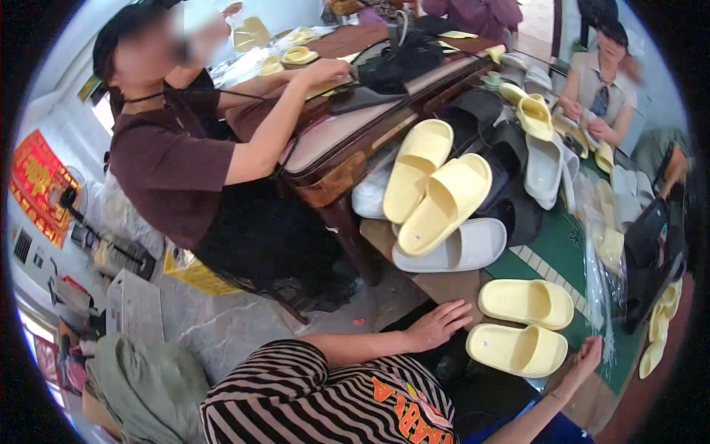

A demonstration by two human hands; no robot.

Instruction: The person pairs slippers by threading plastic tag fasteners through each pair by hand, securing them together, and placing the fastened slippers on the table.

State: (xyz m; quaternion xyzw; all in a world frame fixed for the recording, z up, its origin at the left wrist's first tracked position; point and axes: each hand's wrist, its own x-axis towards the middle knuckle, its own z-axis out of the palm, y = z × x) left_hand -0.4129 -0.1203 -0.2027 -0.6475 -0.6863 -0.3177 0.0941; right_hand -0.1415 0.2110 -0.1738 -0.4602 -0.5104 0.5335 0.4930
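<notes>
Head view: my left hand [438, 328] lies spread, empty; right hand [584, 362], I cannot tell; pale-yellow open-toed foam slippers [518, 350] lie paired, unwrapped.

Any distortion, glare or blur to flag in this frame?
Head view: black fisheye corners; bright streaks of glare on the clear plastic wrap; a blurred patch over the face of the person at left; near yellow slippers and left hand look reasonably sharp.
</notes>
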